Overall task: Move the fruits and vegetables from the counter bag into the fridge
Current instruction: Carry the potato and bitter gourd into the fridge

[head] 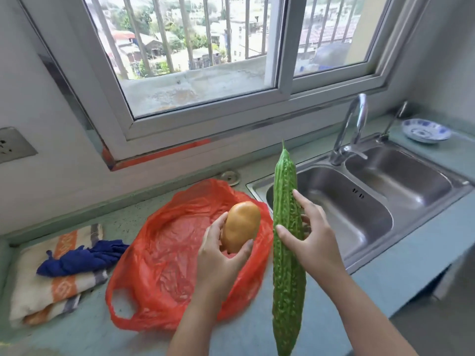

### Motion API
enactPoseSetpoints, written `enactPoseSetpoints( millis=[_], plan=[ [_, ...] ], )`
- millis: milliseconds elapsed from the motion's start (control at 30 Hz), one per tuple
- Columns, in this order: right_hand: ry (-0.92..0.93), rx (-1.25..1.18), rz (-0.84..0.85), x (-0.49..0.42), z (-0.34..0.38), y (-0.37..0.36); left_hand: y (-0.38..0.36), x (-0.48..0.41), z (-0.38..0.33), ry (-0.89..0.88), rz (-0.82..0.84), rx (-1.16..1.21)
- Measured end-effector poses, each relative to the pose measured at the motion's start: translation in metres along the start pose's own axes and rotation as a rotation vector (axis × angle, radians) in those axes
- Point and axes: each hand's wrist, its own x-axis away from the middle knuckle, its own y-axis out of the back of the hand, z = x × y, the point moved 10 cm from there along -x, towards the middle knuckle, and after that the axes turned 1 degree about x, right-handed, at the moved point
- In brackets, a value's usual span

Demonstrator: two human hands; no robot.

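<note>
The right hand grips the gourd near its middle, long axis upright, tip away from the person; the left hand cups the mango above the red bag on the bench, fridge unseen

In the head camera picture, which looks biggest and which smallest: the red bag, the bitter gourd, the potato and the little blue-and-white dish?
1. Red bag, spread on the counter.
2. Bitter gourd, longest, but held near the camera.
3. Potato and blue-and-white dish: unsure, since the dish sits much farther back.
</note>
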Motion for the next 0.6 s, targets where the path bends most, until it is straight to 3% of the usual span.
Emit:
enactPoseSetpoints(
  millis=[267,600],
  plan=[
    [-0.036,0.01,-0.146,0.037,-0.014,0.098,-0.087,0.029,-0.051,-0.092,0.211,0.06],
    [0.004,0.085,-0.501,0.107,-0.047,0.308,-0.246,0.107,-0.176,-0.281,0.409,0.093]
  ],
)
